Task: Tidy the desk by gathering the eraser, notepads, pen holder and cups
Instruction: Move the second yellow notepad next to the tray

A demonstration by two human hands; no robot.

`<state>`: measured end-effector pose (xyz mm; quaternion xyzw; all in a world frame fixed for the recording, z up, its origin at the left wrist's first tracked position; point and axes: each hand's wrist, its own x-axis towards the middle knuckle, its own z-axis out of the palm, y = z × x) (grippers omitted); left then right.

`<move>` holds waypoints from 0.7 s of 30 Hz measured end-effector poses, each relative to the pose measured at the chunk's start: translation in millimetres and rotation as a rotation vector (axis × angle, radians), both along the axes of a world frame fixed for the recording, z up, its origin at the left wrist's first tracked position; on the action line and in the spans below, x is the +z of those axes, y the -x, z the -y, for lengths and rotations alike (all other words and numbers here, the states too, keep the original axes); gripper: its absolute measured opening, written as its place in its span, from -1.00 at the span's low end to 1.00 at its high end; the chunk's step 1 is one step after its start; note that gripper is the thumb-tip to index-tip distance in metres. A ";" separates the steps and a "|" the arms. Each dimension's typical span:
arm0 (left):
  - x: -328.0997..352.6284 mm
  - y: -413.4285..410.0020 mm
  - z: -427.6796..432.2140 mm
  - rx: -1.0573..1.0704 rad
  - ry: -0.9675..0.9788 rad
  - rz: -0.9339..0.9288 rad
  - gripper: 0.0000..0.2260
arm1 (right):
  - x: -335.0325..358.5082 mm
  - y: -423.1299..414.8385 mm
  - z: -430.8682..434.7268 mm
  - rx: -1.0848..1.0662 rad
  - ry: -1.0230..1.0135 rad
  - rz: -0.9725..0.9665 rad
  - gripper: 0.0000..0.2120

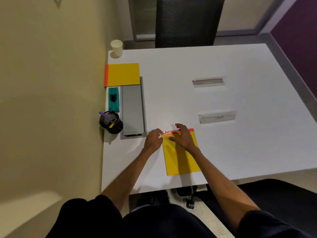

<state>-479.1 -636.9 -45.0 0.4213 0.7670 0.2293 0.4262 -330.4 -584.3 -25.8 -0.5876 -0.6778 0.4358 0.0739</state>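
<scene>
Two yellow notepads share the white counter (223, 62), and we have both hands at the near one. That near notepad (185, 162) lies flat in front of us with its red binding strip at the far end. Our left hand (153, 140) sits at the pad's far left corner, fingers curled in as if pinching the edge of the strip, though we cannot tell whether they have actually closed on it. Our right hand (182, 137) hovers over the top of the pad with fingers loosely spread and bent, holding nothing that we can see.

Everything else waits along the left edge of the counter: the far notepad (123, 74) beside the wall, the teal eraser (113, 99) just near of it, the black mesh pen holder (111, 122) with a purple pen (105, 115) leaning out, and a paper cup (117, 47) at the far left corner. A grey cable hatch (133, 107) runs beside the eraser.

Risk, as we judge it, lies in the grip. A pinch on the thin strip alone may lift only the cover sheet and let the pad fan open or slip. Carrying it left, a low sweep could clip the pen holder, which stands close to the counter's edge and could tip toward the wall.
</scene>
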 end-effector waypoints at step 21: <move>-24.3 -57.2 -13.9 -0.699 0.217 -0.479 -0.03 | -34.8 -74.7 45.6 -0.113 0.073 0.413 -0.20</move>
